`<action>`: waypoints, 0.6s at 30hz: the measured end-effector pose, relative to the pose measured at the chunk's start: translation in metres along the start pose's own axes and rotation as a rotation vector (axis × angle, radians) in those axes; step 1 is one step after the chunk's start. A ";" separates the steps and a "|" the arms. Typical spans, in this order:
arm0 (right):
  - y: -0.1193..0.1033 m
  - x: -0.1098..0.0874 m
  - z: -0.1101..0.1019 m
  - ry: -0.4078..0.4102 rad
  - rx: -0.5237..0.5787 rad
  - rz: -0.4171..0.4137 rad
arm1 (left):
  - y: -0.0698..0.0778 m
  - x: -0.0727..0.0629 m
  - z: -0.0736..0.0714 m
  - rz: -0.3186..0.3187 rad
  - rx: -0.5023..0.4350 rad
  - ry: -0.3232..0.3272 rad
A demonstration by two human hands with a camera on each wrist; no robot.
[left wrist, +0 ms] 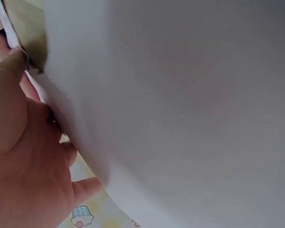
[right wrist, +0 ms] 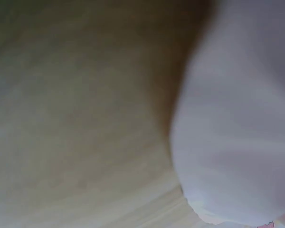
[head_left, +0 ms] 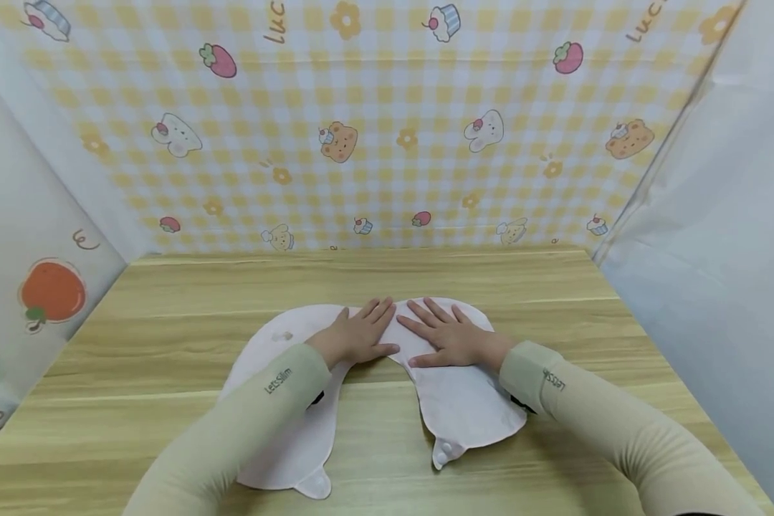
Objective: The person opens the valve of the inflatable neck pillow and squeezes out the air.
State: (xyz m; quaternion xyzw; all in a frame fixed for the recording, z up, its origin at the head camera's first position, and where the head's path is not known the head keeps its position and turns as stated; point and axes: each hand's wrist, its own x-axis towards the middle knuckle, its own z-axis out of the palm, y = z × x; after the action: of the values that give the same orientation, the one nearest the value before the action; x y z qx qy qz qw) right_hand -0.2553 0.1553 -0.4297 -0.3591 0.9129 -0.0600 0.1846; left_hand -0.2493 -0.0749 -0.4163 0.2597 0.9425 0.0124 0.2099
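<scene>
A pale pink U-shaped fabric piece point(head_left: 464, 401), like a flat neck pillow, lies on the table with its curve toward the back and its two ends toward me. Small tabs with round snaps, a left tab point(head_left: 316, 484) and a right tab point(head_left: 447, 453), stick out at the ends. My left hand point(head_left: 360, 335) lies palm down on the middle of the curve, fingers straight. Just right of it, my right hand point(head_left: 448, 340) presses flat with spread fingers. The left wrist view shows the left hand point(left wrist: 28, 152) along the fabric's edge; the fabric point(right wrist: 232, 142) fills the right wrist view's right side.
The wood-grain table point(head_left: 187, 287) reaches back to a yellow checked backdrop point(head_left: 400, 172) with cartoon prints. A pale side wall point(head_left: 716, 287) stands at the right, and another with a printed orange fruit point(head_left: 53, 290) at the left.
</scene>
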 end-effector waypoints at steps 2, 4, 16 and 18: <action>-0.001 0.000 -0.001 -0.004 -0.006 0.001 | -0.003 -0.002 0.001 0.009 0.002 0.002; -0.001 0.000 -0.002 -0.008 -0.004 -0.003 | -0.007 -0.005 0.002 0.017 0.001 0.006; -0.001 0.000 -0.002 -0.010 -0.008 0.003 | -0.025 -0.022 0.003 0.025 -0.065 -0.008; -0.001 -0.001 -0.002 -0.007 -0.009 0.003 | -0.028 -0.025 0.004 0.028 -0.076 -0.012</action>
State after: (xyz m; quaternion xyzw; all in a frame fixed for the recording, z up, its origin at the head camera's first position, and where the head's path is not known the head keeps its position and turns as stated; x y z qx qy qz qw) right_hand -0.2549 0.1553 -0.4276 -0.3588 0.9130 -0.0546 0.1863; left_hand -0.2416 -0.1116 -0.4134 0.2647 0.9364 0.0497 0.2250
